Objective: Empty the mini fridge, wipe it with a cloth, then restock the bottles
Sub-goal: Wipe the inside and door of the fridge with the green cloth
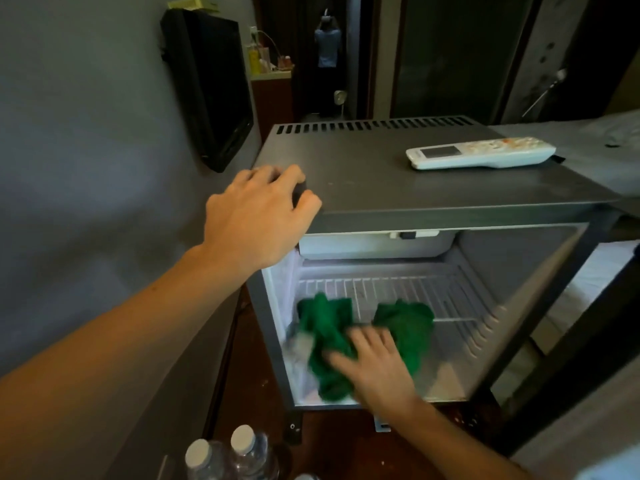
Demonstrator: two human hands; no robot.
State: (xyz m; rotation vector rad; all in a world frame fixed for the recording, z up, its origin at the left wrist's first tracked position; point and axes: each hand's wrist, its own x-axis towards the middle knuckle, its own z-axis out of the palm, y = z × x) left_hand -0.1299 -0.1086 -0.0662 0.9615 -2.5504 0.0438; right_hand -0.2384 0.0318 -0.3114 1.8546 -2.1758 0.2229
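Note:
The grey mini fridge (433, 192) stands with its door open and its lit white inside showing, with no bottles in it. My left hand (258, 216) rests on the fridge's top front left corner, fingers curled over the edge. Inside, my right hand (375, 367) presses a green cloth (329, 337) flat against the wire shelf (398, 289), fingers spread; the hand and cloth are motion-blurred. Clear water bottles with white caps (242, 455) stand on the floor at the lower left.
A white remote control (479, 152) lies on the fridge top at the right. The open fridge door (571, 341) stands at the right. A black wall-mounted screen (211, 88) hangs to the left. A bed with grey bedding (595, 140) lies behind the fridge on the right.

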